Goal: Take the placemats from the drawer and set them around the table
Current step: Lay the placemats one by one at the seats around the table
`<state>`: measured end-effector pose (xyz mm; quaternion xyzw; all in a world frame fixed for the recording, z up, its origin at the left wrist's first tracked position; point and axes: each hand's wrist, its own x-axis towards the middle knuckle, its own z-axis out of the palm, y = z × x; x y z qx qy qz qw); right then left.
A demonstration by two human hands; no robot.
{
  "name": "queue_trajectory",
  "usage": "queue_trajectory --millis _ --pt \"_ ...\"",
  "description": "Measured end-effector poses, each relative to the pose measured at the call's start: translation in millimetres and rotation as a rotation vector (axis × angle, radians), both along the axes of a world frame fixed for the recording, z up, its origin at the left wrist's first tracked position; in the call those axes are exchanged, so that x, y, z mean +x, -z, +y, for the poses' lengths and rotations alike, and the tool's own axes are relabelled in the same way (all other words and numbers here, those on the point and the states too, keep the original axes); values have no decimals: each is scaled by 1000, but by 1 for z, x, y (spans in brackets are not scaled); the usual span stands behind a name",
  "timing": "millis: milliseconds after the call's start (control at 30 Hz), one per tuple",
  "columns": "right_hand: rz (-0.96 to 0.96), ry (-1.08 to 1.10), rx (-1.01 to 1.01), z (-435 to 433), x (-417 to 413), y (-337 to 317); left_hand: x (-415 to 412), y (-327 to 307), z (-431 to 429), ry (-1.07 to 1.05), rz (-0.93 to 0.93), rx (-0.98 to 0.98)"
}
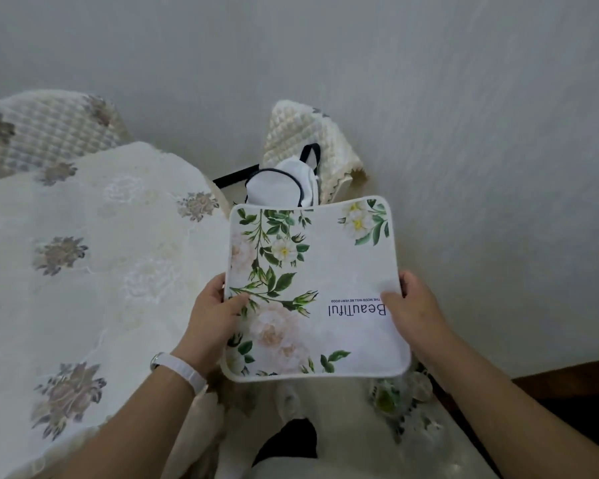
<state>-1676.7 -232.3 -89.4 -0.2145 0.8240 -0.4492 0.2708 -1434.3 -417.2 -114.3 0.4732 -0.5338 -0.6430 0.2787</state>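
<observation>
the placemat (319, 288) hangs in mid-air at the centre of the frame, flat and face up, its printed word upside down from here. it looks light and thin with a stitched rim. i'd judge it soft enough to droop from one corner, and not fragile. the left hand (215, 316) has its grip on the left edge, thumb on top over the leaf print and fingers underneath. the right hand (415, 312) pinches the right edge the same way. those two side edges seem the best hold for keeping it level. a white watch band (184, 369) circles the left wrist. the lace-covered tabletop (83, 254) fills the left of the frame, just beside the mat. at upper centre a white bag (281, 184) rests on a quilted chair (312, 133).
</observation>
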Motion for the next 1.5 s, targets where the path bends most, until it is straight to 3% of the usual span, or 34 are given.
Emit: queue_trajectory --millis 400,800,1233,1500 --pt "-26 -119 -2 -175 -51 -8 -28 -2 -139 -105 22 20" --pt "-79 -414 -2 -323 -46 18 18 5 -193 -400 29 65" --pt "-221 -737 17 -484 -70 37 -8 25 -247 -791 -96 163" --pt "-350 -711 107 -532 -64 78 -10 56 -270 -875 -121 235"
